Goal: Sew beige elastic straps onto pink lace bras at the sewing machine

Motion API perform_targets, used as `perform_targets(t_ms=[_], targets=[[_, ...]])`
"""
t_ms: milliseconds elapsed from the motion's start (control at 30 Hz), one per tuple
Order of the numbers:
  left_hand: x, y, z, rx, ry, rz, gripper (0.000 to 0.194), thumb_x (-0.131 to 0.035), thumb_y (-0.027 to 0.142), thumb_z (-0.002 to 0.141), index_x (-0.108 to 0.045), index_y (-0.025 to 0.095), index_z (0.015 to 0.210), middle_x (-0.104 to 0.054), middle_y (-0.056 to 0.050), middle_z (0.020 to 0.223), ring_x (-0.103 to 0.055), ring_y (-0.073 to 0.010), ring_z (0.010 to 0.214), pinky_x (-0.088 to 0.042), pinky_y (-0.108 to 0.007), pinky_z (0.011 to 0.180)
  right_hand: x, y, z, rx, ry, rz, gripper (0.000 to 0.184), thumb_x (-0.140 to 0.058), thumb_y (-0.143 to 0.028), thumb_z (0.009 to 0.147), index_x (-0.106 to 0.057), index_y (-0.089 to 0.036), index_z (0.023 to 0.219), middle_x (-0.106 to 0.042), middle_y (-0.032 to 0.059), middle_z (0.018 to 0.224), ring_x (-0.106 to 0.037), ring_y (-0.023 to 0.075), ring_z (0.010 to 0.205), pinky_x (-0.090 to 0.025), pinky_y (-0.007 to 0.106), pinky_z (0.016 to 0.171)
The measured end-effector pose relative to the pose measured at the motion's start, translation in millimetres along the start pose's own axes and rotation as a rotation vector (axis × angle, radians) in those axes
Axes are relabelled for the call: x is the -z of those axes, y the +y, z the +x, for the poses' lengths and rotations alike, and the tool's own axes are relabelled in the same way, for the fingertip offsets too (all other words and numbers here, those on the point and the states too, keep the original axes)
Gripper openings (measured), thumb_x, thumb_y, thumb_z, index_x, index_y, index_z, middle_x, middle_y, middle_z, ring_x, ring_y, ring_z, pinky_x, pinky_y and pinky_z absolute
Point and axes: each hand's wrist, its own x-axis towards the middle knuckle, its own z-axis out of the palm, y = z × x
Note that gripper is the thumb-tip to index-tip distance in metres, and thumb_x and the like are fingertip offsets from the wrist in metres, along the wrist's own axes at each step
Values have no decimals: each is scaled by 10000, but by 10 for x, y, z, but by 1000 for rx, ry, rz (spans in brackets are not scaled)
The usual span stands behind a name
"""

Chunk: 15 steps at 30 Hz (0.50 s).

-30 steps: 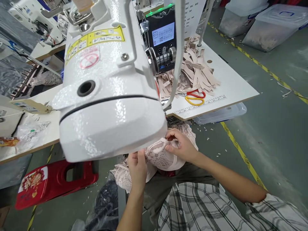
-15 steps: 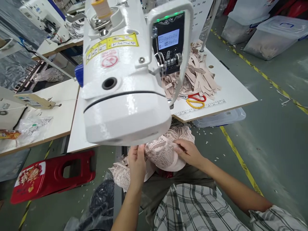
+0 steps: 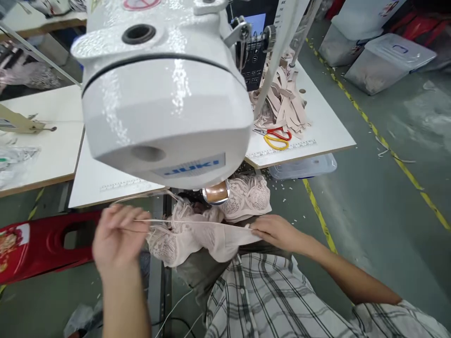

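Note:
Between my hands a pale pink bra (image 3: 221,241) is stretched out above my lap, its upper edge drawn into a taut line. My left hand (image 3: 121,234), raised at the left, is closed on a thin pale strip running to that edge. At the other end, my right hand (image 3: 276,232) pinches the fabric. Lace cups (image 3: 165,244) hang at the left, and more lace cups (image 3: 252,197) lie behind. Whether all these are one piece, I cannot tell. The white sewing machine (image 3: 165,108) stands over the work, and its head hides part of the fabric.
Red-and-yellow-handled scissors (image 3: 277,138) lie on the white table (image 3: 327,131) beside a heap of pale fabric strips (image 3: 287,103). A red stool (image 3: 45,244) is on the left. Lidded plastic boxes (image 3: 391,61) stand on the floor at the right.
My left hand has moved left and up, drawing out the thin strip. The bra's fabric is now stretched between my hands. The view has shifted, with the machine head looming larger.

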Motion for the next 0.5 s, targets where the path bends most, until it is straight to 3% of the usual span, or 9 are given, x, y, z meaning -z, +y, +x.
perform_targets(t_ms=[100,233,333,367,433,500], targets=[[83,392,116,-166,184,-70,494,-144,271,1084,-394,193,665,-505,113,423,-486,-32,412,-401,-182,524,279,38,-104,-38,-8,-89,543,-280,-501,1040,-705,-198,888,-662,84,810,-594,206,802,-458,352,770],[297,664,171,-255,299,-49,521,-112,311,1092,-418,190,689,-479,126,417,-436,3,366,-351,-141,483,435,84,-197,-141,8,93,489,-367,-554,1001,-683,-206,868,-667,92,942,-613,211,903,-482,352,841],[494,742,205,-255,336,-9,529,-70,258,1089,-401,183,684,-471,124,408,-397,19,332,-318,-118,446,389,194,-203,-296,90,265,475,-432,-620,942,-661,-210,867,-667,79,924,-630,196,822,-513,330,755],[548,735,208,-253,347,8,527,-66,244,1088,-404,182,688,-458,122,401,-376,13,320,-304,-122,428,349,239,-191,-349,181,286,473,-466,-648,908,-654,-214,884,-658,65,865,-621,187,757,-512,320,697],[621,646,194,-224,354,49,493,-135,250,1090,-442,178,711,-416,116,392,-326,-7,304,-271,-138,393,248,319,-140,-440,498,281,487,-549,-684,829,-628,-221,956,-638,41,801,-599,176,675,-502,305,610],[636,442,162,-150,333,108,401,-331,276,1067,-486,172,712,-339,119,377,-240,-26,291,-224,-158,364,145,356,-54,-483,831,211,509,-612,-669,784,-588,-219,1022,-647,51,831,-606,184,671,-499,302,570]])
